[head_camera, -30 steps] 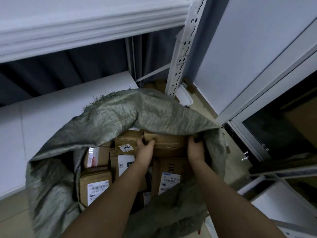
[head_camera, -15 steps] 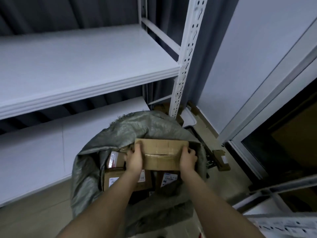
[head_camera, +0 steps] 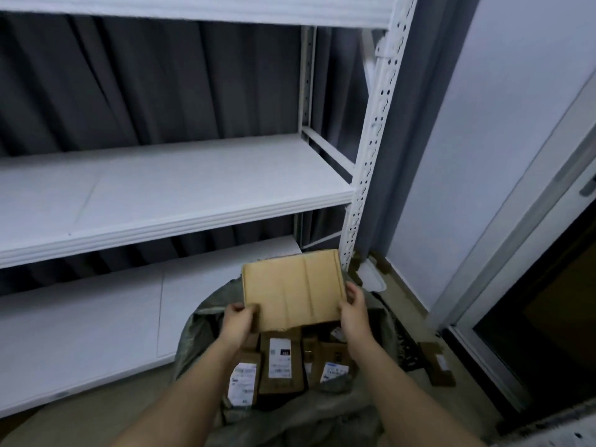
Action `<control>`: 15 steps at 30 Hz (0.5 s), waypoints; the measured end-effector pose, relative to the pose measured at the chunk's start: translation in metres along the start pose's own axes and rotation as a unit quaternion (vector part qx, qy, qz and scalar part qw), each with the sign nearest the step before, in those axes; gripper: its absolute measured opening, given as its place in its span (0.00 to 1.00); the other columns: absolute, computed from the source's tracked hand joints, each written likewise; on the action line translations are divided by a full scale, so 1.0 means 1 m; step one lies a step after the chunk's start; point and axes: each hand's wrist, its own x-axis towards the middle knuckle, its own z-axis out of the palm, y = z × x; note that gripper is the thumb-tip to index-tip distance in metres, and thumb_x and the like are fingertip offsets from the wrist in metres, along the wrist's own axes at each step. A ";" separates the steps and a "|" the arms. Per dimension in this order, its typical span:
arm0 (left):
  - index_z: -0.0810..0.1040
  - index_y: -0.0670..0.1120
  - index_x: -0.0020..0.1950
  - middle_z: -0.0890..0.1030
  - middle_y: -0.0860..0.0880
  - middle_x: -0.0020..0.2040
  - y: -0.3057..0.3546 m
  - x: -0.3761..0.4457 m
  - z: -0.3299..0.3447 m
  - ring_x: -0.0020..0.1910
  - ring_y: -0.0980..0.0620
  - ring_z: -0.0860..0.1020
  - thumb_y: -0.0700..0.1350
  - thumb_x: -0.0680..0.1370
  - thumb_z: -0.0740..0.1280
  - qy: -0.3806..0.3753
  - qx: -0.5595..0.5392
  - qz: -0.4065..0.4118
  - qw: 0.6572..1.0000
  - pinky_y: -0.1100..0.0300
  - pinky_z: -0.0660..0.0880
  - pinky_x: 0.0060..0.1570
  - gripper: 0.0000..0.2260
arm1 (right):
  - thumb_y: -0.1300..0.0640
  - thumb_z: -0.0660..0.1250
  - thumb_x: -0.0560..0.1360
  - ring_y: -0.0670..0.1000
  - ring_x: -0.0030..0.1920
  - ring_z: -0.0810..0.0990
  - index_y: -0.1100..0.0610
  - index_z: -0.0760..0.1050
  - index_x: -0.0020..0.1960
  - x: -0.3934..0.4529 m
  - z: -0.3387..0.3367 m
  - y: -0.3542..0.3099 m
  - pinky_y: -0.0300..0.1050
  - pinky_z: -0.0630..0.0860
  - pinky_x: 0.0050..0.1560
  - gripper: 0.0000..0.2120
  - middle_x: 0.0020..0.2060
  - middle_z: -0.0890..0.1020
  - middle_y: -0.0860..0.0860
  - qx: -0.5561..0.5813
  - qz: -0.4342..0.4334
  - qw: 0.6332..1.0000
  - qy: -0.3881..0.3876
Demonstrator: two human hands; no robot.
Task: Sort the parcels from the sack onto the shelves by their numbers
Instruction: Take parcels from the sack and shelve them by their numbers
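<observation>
Now the cardboard parcel (head_camera: 292,290) has risen clear of the sack (head_camera: 351,421) since half a second ago and tilted its plain broad face toward the camera. Its long axis runs left to right above the sack mouth. The left hand (head_camera: 238,324) pinches its lower left corner; the right hand (head_camera: 354,309) curls round the right edge.

We see a matt brown cardboard box (head_camera: 292,290) above a coarse woven plastic sack (head_camera: 206,321). The shelves (head_camera: 167,191) look smooth, white painted metal, their upright (head_camera: 371,150) perforated.
</observation>
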 end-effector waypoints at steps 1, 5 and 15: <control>0.66 0.41 0.66 0.73 0.39 0.65 0.003 -0.003 -0.004 0.63 0.40 0.72 0.47 0.81 0.61 -0.013 -0.015 0.012 1.000 0.45 0.70 0.64 0.17 | 0.67 0.57 0.80 0.54 0.67 0.69 0.55 0.62 0.74 -0.005 -0.001 -0.002 0.57 0.67 0.69 0.24 0.69 0.70 0.54 -0.013 -0.019 1.000 -0.011; 0.65 0.48 0.73 0.72 0.43 0.66 0.012 -0.021 -0.029 0.63 0.44 0.73 0.65 0.79 0.52 -0.078 -0.112 0.003 0.991 0.50 0.73 0.58 0.29 | 0.66 0.54 0.81 0.53 0.66 0.70 0.54 0.64 0.73 -0.034 0.001 -0.009 0.52 0.68 0.67 0.22 0.69 0.70 0.54 -0.024 -0.037 0.999 -0.018; 0.82 0.45 0.48 0.85 0.42 0.42 0.003 -0.038 -0.099 0.39 0.47 0.85 0.68 0.76 0.54 -0.160 -0.134 0.005 0.978 0.58 0.79 0.33 0.30 | 0.34 0.53 0.78 0.55 0.60 0.77 0.53 0.74 0.64 -0.111 0.026 -0.002 0.55 0.71 0.66 0.28 0.59 0.80 0.55 0.084 0.017 0.996 -0.039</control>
